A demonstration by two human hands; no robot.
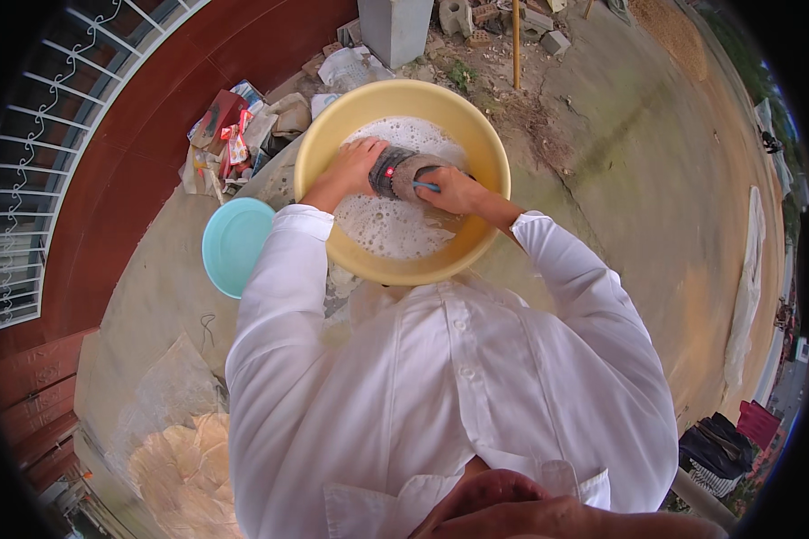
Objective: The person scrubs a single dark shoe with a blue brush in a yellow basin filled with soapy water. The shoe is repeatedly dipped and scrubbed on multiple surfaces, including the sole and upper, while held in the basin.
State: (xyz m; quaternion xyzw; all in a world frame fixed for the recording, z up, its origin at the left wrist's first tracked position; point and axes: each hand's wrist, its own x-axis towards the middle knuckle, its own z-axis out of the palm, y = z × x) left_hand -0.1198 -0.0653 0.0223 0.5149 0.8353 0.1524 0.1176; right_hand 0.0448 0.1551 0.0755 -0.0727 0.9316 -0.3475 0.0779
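A large yellow plastic basin [489,151] stands in front of me, holding water covered with white suds [394,232]. Over the suds lies a dark grey fabric slipper [384,172] with a brown fleecy trim and a small red tag. My left hand [354,165] grips its grey end from the left. In my right hand [453,190] is a thin blue handle [425,185], held at the slipper's opening. Whatever is at the end of that handle is hidden by the hand and the slipper.
A light-blue plastic basin [238,248] sits left of the yellow one. Rubbish and packaging [236,138] lie against the red wall [168,108]. Beyond are a grey pillar [392,30], broken bricks [482,20] and a wooden pole [516,47]. Plastic sheeting [182,465] lies at lower left.
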